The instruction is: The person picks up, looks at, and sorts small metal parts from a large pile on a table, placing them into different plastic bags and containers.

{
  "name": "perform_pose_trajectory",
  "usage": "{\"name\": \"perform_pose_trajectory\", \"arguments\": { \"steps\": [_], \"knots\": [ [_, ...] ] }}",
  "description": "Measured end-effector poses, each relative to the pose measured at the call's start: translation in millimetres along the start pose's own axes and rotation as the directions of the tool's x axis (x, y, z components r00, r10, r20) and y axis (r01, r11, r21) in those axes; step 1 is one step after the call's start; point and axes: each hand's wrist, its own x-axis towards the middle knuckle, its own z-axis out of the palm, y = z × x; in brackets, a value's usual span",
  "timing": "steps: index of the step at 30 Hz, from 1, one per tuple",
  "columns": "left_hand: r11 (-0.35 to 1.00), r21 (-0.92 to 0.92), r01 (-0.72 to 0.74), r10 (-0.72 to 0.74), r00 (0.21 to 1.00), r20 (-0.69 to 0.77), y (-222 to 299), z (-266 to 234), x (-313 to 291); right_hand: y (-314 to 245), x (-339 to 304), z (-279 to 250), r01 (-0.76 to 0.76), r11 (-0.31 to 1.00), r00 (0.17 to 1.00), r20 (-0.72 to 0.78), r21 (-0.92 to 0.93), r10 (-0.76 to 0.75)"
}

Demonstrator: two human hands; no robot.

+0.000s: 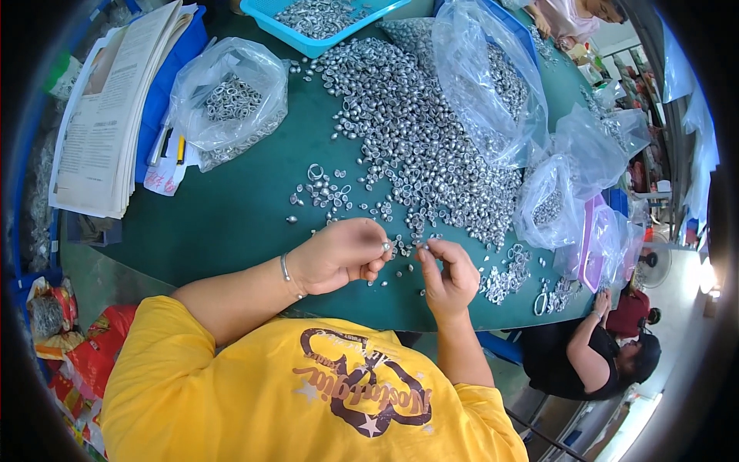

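My left hand [340, 259] is closed in a pinch above the near side of the green table, a metal bangle on its wrist. Between its fingertips shows a small silver domed piece [386, 247]. My right hand [449, 279] is pinched a short way to the right, its fingertips on something too small to make out. Just beyond both hands spreads a large heap of small silver domed pieces [416, 123]. A smaller cluster of silver rings and pieces [323, 191] lies beyond my left hand. More flat silver parts [508, 277] are right of my right hand.
On the green table [231, 215] stand a clear bag of rings [229, 96], a light-blue basket [308, 42] and a large clear bag [489, 85]. Papers [108, 115] lean on a blue bin at left. Purple tray [593, 239] at right. Co-workers [593, 354] sit nearby.
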Motion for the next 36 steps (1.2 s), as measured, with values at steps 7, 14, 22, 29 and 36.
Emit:
{"name": "perform_pose_trajectory", "arguments": {
  "steps": [7, 14, 22, 29, 36],
  "knots": [
    [1.000, -0.010, 0.024, -0.024, 0.999, 0.044, -4.5, -6.9, 2.6, -1.0, -11.6, 7.7, 0.008, 0.935, 0.990, -0.137, 0.355, 0.044],
    [0.966, 0.076, 0.248, -0.237, 0.963, -0.128, -3.8, 5.3, 3.1, -18.7, 10.8, 1.4, 0.170, 0.984, 0.982, 0.094, -0.058, -0.164],
    [0.963, 0.036, 0.269, -0.263, 0.959, -0.108, -2.3, 1.7, 1.9, 35.6, 20.3, -2.2, 0.045, 0.942, 0.990, 0.139, -0.333, 0.002],
    [0.968, 0.070, 0.242, -0.226, 0.958, -0.175, -2.6, 2.2, 2.4, 29.0, 22.1, 0.1, 0.120, 0.931, 0.971, 0.236, -0.344, -0.038],
    [0.968, 0.084, 0.235, -0.219, 0.961, -0.169, -6.5, 2.3, 3.6, 24.5, 7.8, -5.6, -0.589, 0.557, 0.781, 0.237, 0.585, 0.578]
  ]
}}
